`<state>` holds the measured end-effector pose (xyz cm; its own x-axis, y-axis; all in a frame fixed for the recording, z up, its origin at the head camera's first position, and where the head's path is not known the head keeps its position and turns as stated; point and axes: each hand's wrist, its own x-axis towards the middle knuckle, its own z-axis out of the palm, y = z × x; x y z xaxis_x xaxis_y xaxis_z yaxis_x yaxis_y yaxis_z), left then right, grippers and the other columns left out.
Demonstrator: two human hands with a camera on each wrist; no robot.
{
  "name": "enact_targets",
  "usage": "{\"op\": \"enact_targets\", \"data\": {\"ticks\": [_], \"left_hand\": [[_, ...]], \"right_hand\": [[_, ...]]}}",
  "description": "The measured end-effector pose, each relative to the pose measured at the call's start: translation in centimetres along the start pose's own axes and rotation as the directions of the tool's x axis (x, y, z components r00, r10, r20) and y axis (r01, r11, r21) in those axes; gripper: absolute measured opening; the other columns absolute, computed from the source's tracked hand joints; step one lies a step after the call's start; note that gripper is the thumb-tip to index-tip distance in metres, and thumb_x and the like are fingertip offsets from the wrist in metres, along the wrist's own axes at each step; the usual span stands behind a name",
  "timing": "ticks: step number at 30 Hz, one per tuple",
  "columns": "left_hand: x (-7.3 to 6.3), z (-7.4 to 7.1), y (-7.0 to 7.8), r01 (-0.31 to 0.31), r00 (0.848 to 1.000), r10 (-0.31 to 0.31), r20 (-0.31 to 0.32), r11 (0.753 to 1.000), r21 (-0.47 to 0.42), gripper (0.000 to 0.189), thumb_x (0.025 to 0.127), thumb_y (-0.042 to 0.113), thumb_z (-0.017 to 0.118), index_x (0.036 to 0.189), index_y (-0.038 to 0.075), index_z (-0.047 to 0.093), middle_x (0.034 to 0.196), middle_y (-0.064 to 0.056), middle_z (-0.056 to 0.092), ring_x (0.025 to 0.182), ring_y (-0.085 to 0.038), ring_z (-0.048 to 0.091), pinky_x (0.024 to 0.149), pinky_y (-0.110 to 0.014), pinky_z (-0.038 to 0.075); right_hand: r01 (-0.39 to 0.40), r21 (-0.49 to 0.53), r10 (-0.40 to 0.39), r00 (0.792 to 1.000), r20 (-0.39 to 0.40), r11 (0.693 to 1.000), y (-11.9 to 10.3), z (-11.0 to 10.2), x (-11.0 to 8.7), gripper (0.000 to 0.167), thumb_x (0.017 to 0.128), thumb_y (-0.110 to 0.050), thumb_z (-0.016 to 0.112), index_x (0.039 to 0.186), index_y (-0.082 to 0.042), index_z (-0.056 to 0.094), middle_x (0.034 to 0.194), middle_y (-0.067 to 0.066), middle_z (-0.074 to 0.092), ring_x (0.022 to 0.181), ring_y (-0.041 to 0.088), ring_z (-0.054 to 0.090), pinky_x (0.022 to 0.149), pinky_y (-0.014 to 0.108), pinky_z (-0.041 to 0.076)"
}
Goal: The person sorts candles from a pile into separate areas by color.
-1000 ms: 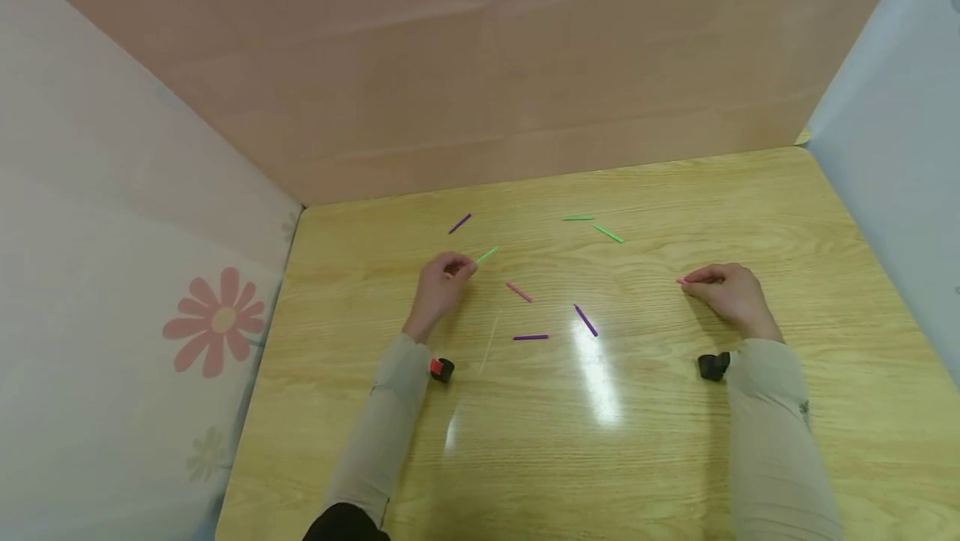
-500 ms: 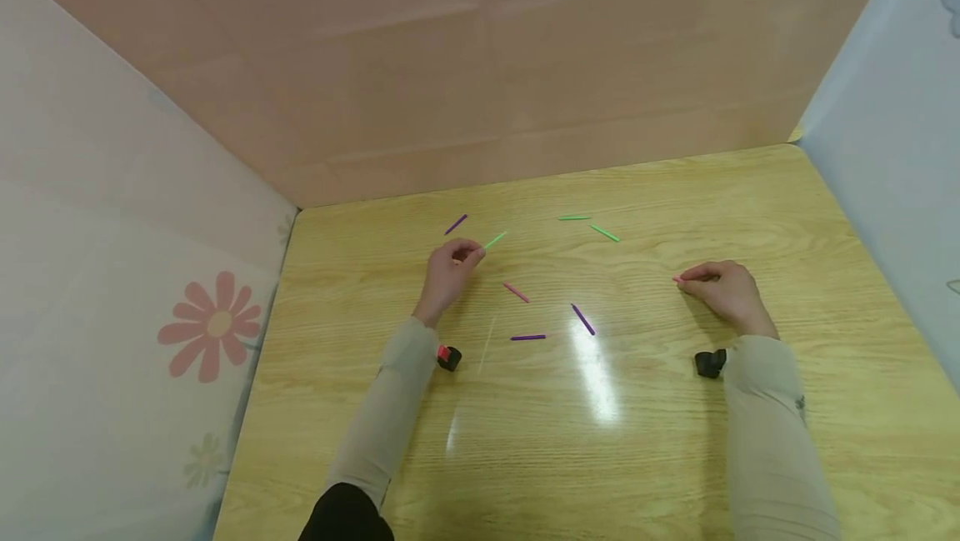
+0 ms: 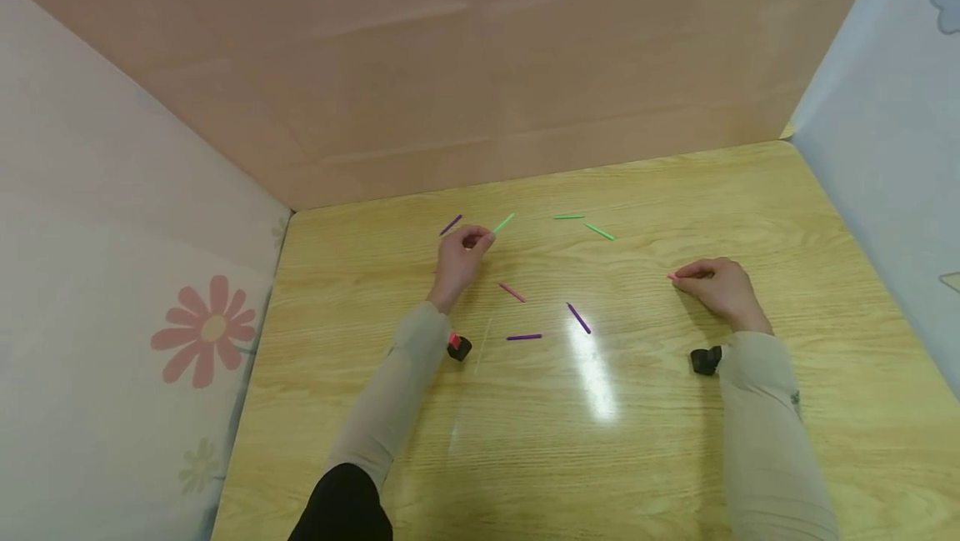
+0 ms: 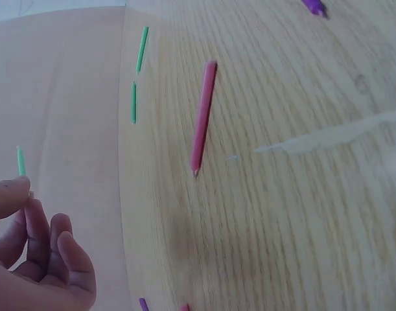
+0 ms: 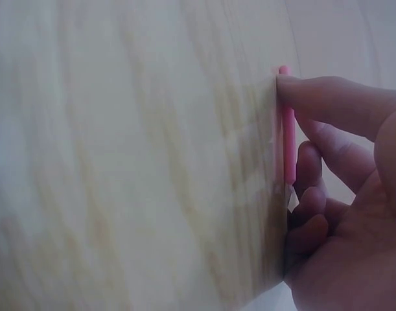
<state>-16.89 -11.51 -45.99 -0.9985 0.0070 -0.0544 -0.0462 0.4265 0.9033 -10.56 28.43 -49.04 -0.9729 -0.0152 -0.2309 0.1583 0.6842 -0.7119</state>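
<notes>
My left hand (image 3: 457, 266) pinches a thin green stick (image 3: 504, 222) between thumb and fingers, above the far part of the table. In the left wrist view its free end points up past the thumb. At the right, my right hand (image 3: 722, 291) holds a pink stick (image 5: 288, 142) by one end, low at the tabletop; thumb and index finger pinch it. A purple stick (image 3: 451, 224) lies just beyond the left hand. Nearer me lie a pink stick (image 3: 512, 292) with a tapered tip and two purple sticks, one slanted (image 3: 578, 318), one level (image 3: 524, 337).
Two green sticks, one level (image 3: 568, 217) and one slanted (image 3: 599, 232), lie toward the back of the wooden table (image 3: 600, 474). Another pink stick (image 4: 185, 308) barely shows in the left wrist view. A brown panel (image 3: 480, 66) stands behind; patterned side walls flank the table.
My left hand has moved away from me and slightly right with the green stick, now nearer the two loose green ones. The right hand has stayed nearly in place with its pink stick.
</notes>
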Motion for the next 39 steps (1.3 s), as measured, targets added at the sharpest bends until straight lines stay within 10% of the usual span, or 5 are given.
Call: {"op": "enact_targets", "data": {"ticks": [15, 25, 39], "left_hand": [[1.0, 3.2, 0.3, 0.155, 0.987, -0.157, 0.038, 0.987, 0.051, 0.024, 0.092, 0.028, 0.065, 0.103, 0.007, 0.071, 0.094, -0.004, 0.065, 0.082, -0.013, 0.053, 0.068, -0.021, 0.042], [1.2, 4.8, -0.3, 0.310, 0.950, -0.313, -0.020, 0.947, -0.088, 0.022, 0.091, 0.030, 0.067, 0.099, 0.011, 0.072, 0.099, -0.002, 0.065, 0.088, -0.014, 0.053, 0.076, -0.025, 0.043], [0.7, 6.8, 0.4, 0.304, 0.950, -0.297, -0.096, 0.950, 0.071, 0.022, 0.088, 0.034, 0.070, 0.097, 0.014, 0.074, 0.110, -0.004, 0.064, 0.103, -0.020, 0.055, 0.091, -0.035, 0.044]], "right_hand": [[-0.004, 0.002, 0.004, 1.000, -0.010, 1.000, -0.3, 0.2, -0.3, 0.042, 0.093, -0.035, 0.063, 0.109, 0.004, 0.068, 0.115, 0.027, 0.064, 0.099, 0.034, 0.058, 0.081, 0.038, 0.043], [-0.009, 0.010, 0.009, 1.000, 0.001, 1.000, -0.5, 0.3, -0.5, 0.040, 0.093, -0.033, 0.063, 0.109, 0.004, 0.068, 0.114, 0.026, 0.065, 0.096, 0.030, 0.058, 0.080, 0.035, 0.043], [-0.008, 0.009, 0.008, 1.000, -0.008, 1.000, -0.4, 0.3, -0.7, 0.037, 0.092, -0.031, 0.065, 0.107, 0.003, 0.069, 0.112, 0.026, 0.066, 0.082, 0.009, 0.055, 0.077, 0.031, 0.042]]}}
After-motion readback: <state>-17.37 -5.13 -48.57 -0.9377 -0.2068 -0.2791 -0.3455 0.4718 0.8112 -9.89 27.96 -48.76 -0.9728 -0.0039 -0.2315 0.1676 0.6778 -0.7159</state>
